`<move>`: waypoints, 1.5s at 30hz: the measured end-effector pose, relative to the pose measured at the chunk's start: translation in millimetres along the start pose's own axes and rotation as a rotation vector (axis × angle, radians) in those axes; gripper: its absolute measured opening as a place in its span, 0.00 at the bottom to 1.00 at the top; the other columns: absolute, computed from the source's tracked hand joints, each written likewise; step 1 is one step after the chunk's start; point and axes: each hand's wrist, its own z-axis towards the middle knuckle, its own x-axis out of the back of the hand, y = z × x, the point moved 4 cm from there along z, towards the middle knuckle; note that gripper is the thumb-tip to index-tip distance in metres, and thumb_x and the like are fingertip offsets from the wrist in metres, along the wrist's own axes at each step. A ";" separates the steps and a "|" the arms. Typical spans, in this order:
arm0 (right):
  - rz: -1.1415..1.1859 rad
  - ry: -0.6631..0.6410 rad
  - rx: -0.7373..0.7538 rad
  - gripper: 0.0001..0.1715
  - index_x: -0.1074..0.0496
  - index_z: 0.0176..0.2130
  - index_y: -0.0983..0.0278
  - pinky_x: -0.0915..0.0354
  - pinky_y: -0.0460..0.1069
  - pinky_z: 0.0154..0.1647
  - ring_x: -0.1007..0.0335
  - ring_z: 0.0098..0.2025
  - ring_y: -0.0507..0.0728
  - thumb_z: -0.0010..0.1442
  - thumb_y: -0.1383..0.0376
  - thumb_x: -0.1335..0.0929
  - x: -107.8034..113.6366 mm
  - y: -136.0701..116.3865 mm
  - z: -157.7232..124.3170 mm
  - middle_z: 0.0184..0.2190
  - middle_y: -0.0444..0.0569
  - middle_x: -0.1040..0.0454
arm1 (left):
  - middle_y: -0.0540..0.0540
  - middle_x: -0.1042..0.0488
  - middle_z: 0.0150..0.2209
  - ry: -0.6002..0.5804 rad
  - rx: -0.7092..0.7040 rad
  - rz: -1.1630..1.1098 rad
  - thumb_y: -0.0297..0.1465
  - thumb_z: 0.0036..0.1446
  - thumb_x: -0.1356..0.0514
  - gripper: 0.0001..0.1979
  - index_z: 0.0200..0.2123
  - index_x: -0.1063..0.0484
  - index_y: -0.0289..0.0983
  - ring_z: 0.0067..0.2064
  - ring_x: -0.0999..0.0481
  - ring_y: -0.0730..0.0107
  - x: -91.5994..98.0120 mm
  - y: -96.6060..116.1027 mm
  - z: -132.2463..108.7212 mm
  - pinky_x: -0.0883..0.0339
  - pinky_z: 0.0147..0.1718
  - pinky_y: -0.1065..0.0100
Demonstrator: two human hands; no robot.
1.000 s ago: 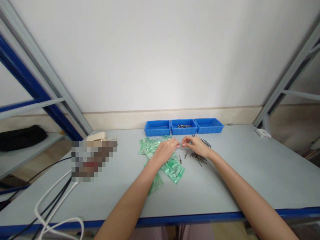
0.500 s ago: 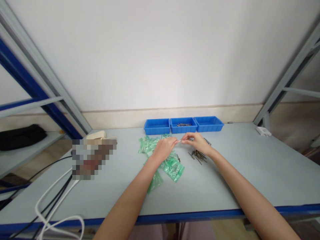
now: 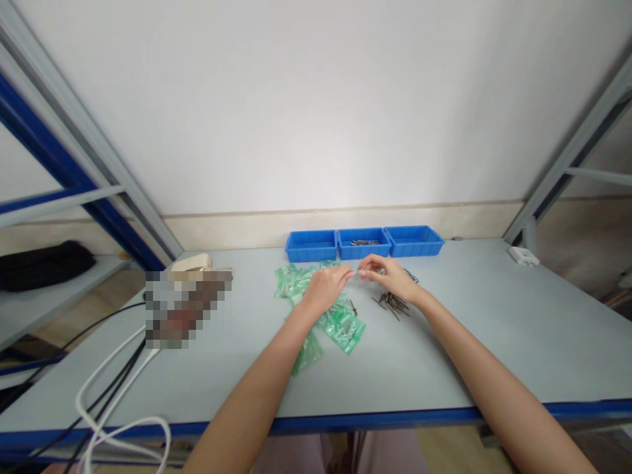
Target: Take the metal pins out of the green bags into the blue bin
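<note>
Fingertips pinched, my left hand is held above the green plastic bags, which contain small pieces. My right hand faces it with thumb and fingers closed. Between the two sets of fingertips is something small and pale, too tiny to name. Under my right hand lies a pile of thin dark screws. Another small heap of metal pieces is partly hidden behind that hand. One brass-coloured screw rests beside the bags.
Along the wall stand three blue trays: the left tray, the middle tray with thin metal pieces in it, and the right tray. White cables run at the left. A white adapter lies at the right.
Both hands stay close together in a pinch over the same spot, with only slight finger movement. The whole view has shifted a little.
</note>
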 end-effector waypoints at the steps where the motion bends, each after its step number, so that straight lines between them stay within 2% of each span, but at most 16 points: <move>1: 0.002 -0.002 -0.007 0.13 0.30 0.35 0.66 0.39 0.46 0.34 0.32 0.31 0.53 0.54 0.58 0.32 0.0 1.5 0.3 0.29 0.46 0.26 | 0.48 0.25 0.32 -0.001 0.005 0.002 0.35 0.63 0.54 0.15 0.36 0.30 0.38 0.34 0.26 0.69 -0.1 -0.3 0.0 0.40 0.32 0.72; 5: -0.115 -0.003 -0.032 0.14 0.28 0.31 0.66 0.40 0.46 0.29 0.35 0.25 0.52 0.56 0.57 0.34 2.1 4.3 0.6 0.25 0.46 0.27 | 0.48 0.25 0.32 -0.006 0.002 -0.003 0.37 0.63 0.54 0.15 0.38 0.31 0.38 0.33 0.26 0.69 -0.3 0.6 0.4 0.40 0.31 0.73; 8: -0.191 0.006 -0.021 0.17 0.28 0.29 0.66 0.41 0.45 0.29 0.35 0.25 0.51 0.59 0.57 0.37 4.1 2.4 0.1 0.23 0.45 0.27 | 0.48 0.25 0.33 0.003 0.009 0.001 0.38 0.63 0.54 0.14 0.42 0.32 0.39 0.34 0.26 0.69 0.2 1.4 0.7 0.40 0.30 0.73; 11: -0.188 -0.024 -0.010 0.19 0.30 0.26 0.66 0.41 0.45 0.30 0.36 0.25 0.51 0.61 0.57 0.39 3.0 0.2 -0.7 0.23 0.45 0.28 | 0.48 0.24 0.33 0.003 -0.002 0.007 0.36 0.63 0.54 0.14 0.39 0.31 0.38 0.35 0.26 0.69 0.4 2.1 0.9 0.41 0.31 0.73; 17: -0.095 -0.014 0.052 0.13 0.31 0.33 0.65 0.40 0.45 0.29 0.34 0.27 0.52 0.56 0.57 0.35 3.9 -4.6 -1.3 0.25 0.45 0.28 | 0.47 0.25 0.31 0.000 0.010 0.010 0.35 0.63 0.54 0.16 0.34 0.30 0.37 0.34 0.26 0.69 -0.4 1.5 2.2 0.42 0.31 0.73; 25: -0.198 0.011 0.078 0.15 0.31 0.34 0.65 0.43 0.44 0.28 0.36 0.25 0.50 0.59 0.56 0.37 8.2 -4.6 -1.8 0.25 0.44 0.29 | 0.49 0.26 0.26 -0.010 0.013 0.007 0.35 0.64 0.56 0.16 0.34 0.31 0.37 0.31 0.27 0.69 -2.5 3.4 3.3 0.43 0.30 0.73; 30: -0.287 -0.043 0.076 0.23 0.37 0.23 0.66 0.47 0.44 0.26 0.42 0.22 0.49 0.63 0.55 0.42 5.7 -6.1 -2.7 0.19 0.42 0.36 | 0.48 0.26 0.29 -0.009 0.017 0.003 0.37 0.64 0.55 0.16 0.37 0.31 0.37 0.32 0.26 0.68 -2.3 3.5 3.0 0.43 0.29 0.73; 33: -0.285 -0.037 0.066 0.26 0.40 0.21 0.65 0.48 0.45 0.26 0.43 0.21 0.49 0.64 0.54 0.44 5.4 -5.7 -2.2 0.17 0.41 0.38 | 0.48 0.25 0.30 0.005 0.001 0.003 0.37 0.63 0.54 0.15 0.39 0.32 0.37 0.33 0.26 0.68 -1.1 4.8 2.7 0.43 0.30 0.73; 37: -0.209 -0.031 0.051 0.26 0.38 0.22 0.65 0.47 0.44 0.26 0.42 0.21 0.49 0.63 0.52 0.44 4.8 -3.5 -1.5 0.18 0.42 0.37 | 0.48 0.25 0.31 0.014 -0.026 -0.003 0.36 0.64 0.55 0.16 0.36 0.31 0.38 0.35 0.26 0.68 -0.8 5.8 1.8 0.43 0.31 0.73; 41: -0.100 -0.027 0.050 0.21 0.35 0.27 0.66 0.43 0.44 0.27 0.39 0.24 0.50 0.62 0.53 0.41 4.5 -6.3 -2.4 0.22 0.44 0.33 | 0.48 0.25 0.31 0.010 -0.035 -0.022 0.37 0.64 0.57 0.17 0.35 0.31 0.37 0.34 0.26 0.68 -1.9 4.2 1.6 0.44 0.30 0.73; 45: -0.059 -0.024 0.054 0.18 0.33 0.31 0.66 0.43 0.44 0.27 0.39 0.24 0.50 0.58 0.53 0.37 4.6 -9.2 -2.7 0.22 0.43 0.33 | 0.48 0.26 0.30 -0.002 -0.023 -0.025 0.38 0.64 0.59 0.19 0.35 0.31 0.37 0.34 0.26 0.68 -1.8 3.6 1.9 0.44 0.30 0.73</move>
